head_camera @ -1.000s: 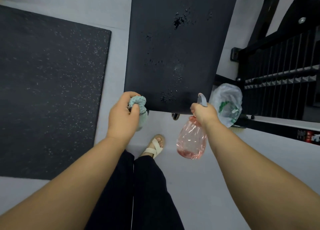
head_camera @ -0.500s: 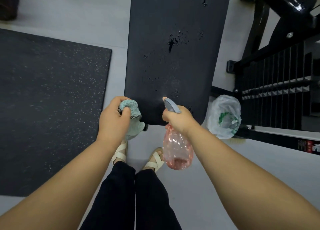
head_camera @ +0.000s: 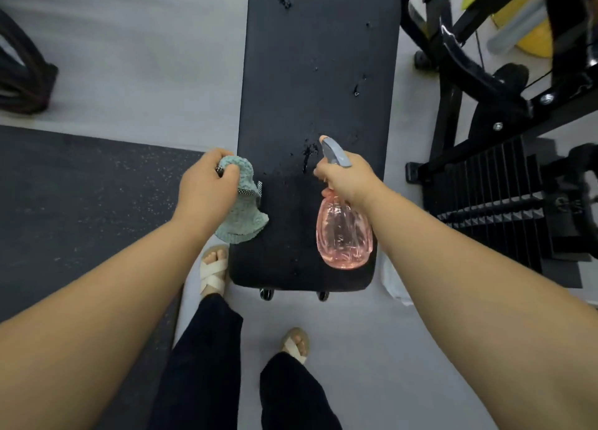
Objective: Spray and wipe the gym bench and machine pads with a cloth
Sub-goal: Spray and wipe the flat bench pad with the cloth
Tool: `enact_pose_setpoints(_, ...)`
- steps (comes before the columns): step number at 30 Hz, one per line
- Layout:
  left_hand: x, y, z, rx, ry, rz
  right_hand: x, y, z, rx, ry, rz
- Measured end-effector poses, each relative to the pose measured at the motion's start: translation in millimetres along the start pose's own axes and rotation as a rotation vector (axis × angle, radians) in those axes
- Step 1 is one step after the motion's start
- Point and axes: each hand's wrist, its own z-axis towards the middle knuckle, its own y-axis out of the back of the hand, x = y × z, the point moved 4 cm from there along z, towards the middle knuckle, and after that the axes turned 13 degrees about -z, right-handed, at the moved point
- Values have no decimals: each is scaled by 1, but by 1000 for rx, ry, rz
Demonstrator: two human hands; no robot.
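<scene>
The black padded gym bench [head_camera: 317, 57] runs away from the person down the middle of the view. Its surface is dotted with wet droplets [head_camera: 307, 153], thickest just ahead of the sprayer. It stands on a pale grey floor [head_camera: 145, 57]. A dark speckled rubber mat [head_camera: 81, 203] lies to the left of the bench, with a strip of floor between them.

To the right stands a black machine frame [head_camera: 469, 60] with a weight stack [head_camera: 492, 200] below it, close beside the bench. Something yellow [head_camera: 534, 38] shows behind the frame. A dark bundle [head_camera: 19, 73] sits at the far left edge, too blurred to name. Two small castors [head_camera: 267, 293] show under the near end of the bench. The person's feet, in pale cross-strap sandals [head_camera: 212, 272], stand at that near end, one just beside the bench's left corner. The right forearm hides most of something white [head_camera: 393, 284] on the floor.

The left grip [head_camera: 207, 187] is clenched around a bunched mint-green cloth [head_camera: 242, 209]. The cloth hangs down over the bench's left edge, and whether it touches the pad cannot be told. The right grip [head_camera: 348, 179] is closed around the neck of a clear pink spray bottle [head_camera: 343, 229], held above the near half of the pad. Its grey nozzle [head_camera: 335, 153] points away along the bench.
</scene>
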Motion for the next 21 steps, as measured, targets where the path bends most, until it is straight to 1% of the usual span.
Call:
enact_pose_setpoints(4, -41, -3, 56, 60, -29, 30, 40, 3, 27, 38, 46, -33)
enact_pose_setpoints(7, -66, -5, 106, 136, -52, 56, 62, 4, 53, 20, -12, -11)
enact_pose_setpoints(12, -106, -2, 194, 209, -89, 154, 99, 41, 108, -119, -113, 71)
enact_pose_setpoints(14, -120, -4, 232, 231, -100, 190, 120, 63, 130, -196, -82, 115)
enact_pose_setpoints(16, -133, -13, 265, 267, -97, 233, 141, 88, 150, -291, -31, 102)
enact_pose_setpoints(18, -151, -27, 291, 306, -137, 262, 160, 111, 167, -375, 2, 74)
enact_pose_setpoints(21, -179, -55, 327, 333, -205, 280, 184, 145, 194, -430, -34, 43)
